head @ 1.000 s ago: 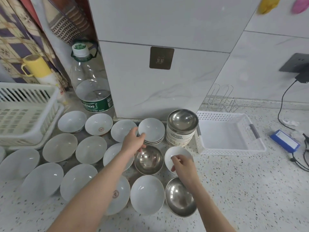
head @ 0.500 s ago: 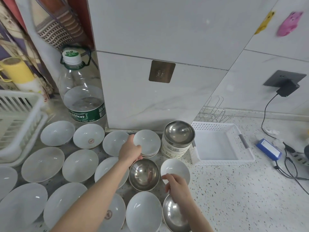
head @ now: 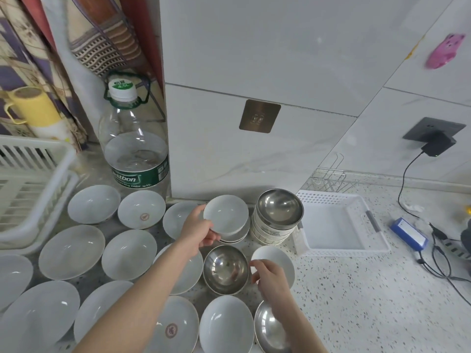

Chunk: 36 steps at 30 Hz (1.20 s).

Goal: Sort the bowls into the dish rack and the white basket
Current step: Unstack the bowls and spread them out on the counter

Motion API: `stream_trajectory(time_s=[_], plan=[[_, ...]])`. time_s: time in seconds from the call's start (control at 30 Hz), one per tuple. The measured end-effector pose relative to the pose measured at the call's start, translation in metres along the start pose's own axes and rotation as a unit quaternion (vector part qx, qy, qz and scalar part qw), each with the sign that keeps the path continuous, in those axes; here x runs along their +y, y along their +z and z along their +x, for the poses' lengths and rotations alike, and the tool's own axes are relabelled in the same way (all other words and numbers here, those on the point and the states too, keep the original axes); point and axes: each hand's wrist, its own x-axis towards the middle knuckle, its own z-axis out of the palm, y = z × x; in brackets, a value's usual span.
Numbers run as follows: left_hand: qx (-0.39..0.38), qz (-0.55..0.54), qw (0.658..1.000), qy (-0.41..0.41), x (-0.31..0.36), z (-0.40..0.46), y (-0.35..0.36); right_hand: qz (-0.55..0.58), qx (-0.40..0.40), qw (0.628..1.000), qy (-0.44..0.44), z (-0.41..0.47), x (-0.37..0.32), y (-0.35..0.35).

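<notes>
Several white bowls and a few steel ones lie on the speckled counter. My left hand (head: 197, 230) grips the left rim of a small white bowl (head: 226, 216), lifted and tilted above a short stack of white bowls (head: 235, 236). My right hand (head: 267, 278) hovers with loosely curled fingers over the rim of another small white bowl (head: 280, 261), beside a steel bowl (head: 225, 270); whether it touches the rim I cannot tell. A steel bowl (head: 279, 206) tops a stack of cream bowls (head: 270, 233). The white basket (head: 336, 225) stands empty to the right. The dish rack (head: 33, 189) is at the far left.
A large water bottle (head: 135, 151) stands against the tiled pillar (head: 254, 98) behind the bowls. A wire rack (head: 328, 179) sits behind the basket. A blue box (head: 409, 231), cables and a plugged-in charger (head: 437, 145) occupy the right side. A yellow mug (head: 33, 108) stands behind the dish rack.
My left hand has lifted the top white bowl off the short stack and tilted it. My right hand stays over the small white bowl. The view has shifted right and closer.
</notes>
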Motion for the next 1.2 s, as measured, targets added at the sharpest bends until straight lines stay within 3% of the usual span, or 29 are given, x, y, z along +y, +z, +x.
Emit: stream_trajectory(time_s=[0.23, 0.5, 0.67, 0.93, 1.2], plan=[[0.012, -0.166, 0.986, 0.0, -0.006, -0.031, -0.052, -0.072, -0.005, 0.997, 0.001, 0.032, -0.031, 0.018], [0.033, -0.265, 0.964, -0.009, -0.017, -0.048, -0.096, -0.113, 0.022, 0.993, 0.02, 0.063, -0.048, 0.044], [0.039, -0.278, 0.96, -0.013, -0.023, -0.051, -0.102, -0.157, 0.043, 0.987, 0.012, 0.068, -0.048, 0.057], [0.039, -0.268, 0.962, -0.026, -0.03, -0.061, -0.103, -0.102, 0.093, 0.99, 0.001, 0.07, -0.051, 0.061], [0.044, -0.282, 0.958, -0.027, -0.033, -0.072, -0.098, -0.019, 0.085, 0.995, -0.049, 0.056, -0.047, 0.054]])
